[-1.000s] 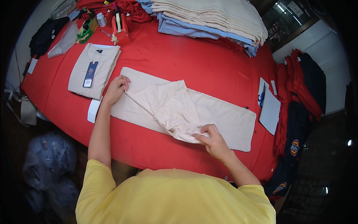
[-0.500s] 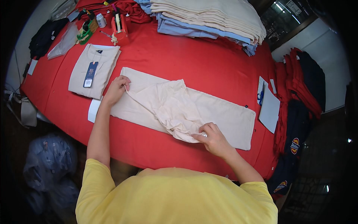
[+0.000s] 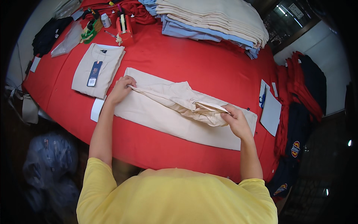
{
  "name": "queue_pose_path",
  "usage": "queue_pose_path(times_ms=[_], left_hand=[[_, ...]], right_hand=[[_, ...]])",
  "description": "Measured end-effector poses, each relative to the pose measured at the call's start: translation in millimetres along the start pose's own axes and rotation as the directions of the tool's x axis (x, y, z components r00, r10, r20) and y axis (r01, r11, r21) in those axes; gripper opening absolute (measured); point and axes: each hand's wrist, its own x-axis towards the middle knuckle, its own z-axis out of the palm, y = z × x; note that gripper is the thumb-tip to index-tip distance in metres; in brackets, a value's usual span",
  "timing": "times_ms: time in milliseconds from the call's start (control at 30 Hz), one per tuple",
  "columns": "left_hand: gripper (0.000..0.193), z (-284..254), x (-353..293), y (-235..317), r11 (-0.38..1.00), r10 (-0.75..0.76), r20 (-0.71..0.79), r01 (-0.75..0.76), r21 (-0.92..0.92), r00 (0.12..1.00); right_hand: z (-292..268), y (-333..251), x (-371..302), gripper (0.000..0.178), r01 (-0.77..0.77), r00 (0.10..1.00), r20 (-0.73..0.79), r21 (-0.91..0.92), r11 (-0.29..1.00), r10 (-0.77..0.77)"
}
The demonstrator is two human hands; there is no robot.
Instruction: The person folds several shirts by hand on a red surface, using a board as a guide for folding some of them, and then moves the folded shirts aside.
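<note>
A cream garment [image 3: 167, 125] lies in a long strip across the red-covered table, its kind not plain from its folds. My left hand [image 3: 123, 89] pinches a raised edge of its upper layer near the left end. Toward the right end, my right hand [image 3: 235, 117] grips a bunched part of the same layer, thumb on top. Between the two hands that layer is lifted into a loose, crumpled ridge. Left of it rests a folded beige T-shirt [image 3: 104, 71] with a dark blue hang tag [image 3: 94, 74] on its front.
Stacked cream and light blue garments [image 3: 212, 16] stand at the back. A red tape dispenser [image 3: 124, 28], a green tape dispenser [image 3: 88, 34] and a white bottle [image 3: 106, 21] are at the back left. To the right lie white card [image 3: 271, 115], blue-handled scissors [image 3: 262, 100] and hanging red garments [image 3: 302, 86].
My right hand has moved right and slightly away from me, drawing the bunched layer along. The crumpled heap is now a narrower ridge, and more of the flat cream cloth shows in front.
</note>
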Motion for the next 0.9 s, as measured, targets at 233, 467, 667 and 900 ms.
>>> queue_pose_path(times_ms=[233, 467, 667, 900], left_hand=[[0.013, -2, 1, 0, 0.999, -0.034, 0.02, 0.035, -0.035, 0.999], [0.013, 0, 2, -6, 0.999, -0.052, 0.026, 0.052, -0.009, 0.998], [0.011, 0, 6, -10, 0.998, -0.057, 0.039, 0.057, -0.011, 0.998], [0.011, 1, 4, -10, 0.999, -0.031, 0.007, 0.031, -0.034, 0.999]], right_hand=[[18, -27, 9, 0.028, 0.047, 0.99, 0.138, -0.156, 0.987, -0.025], [-3, -8, 6, 0.022, -0.167, 0.986, 0.037, 0.06, 0.984, 0.165], [-2, -1, 7, 0.02, -0.093, 0.995, 0.046, 0.154, 0.984, 0.087], [7, -43, -1, 0.023, 0.349, 0.88, 0.453, -0.419, 0.838, -0.14]])
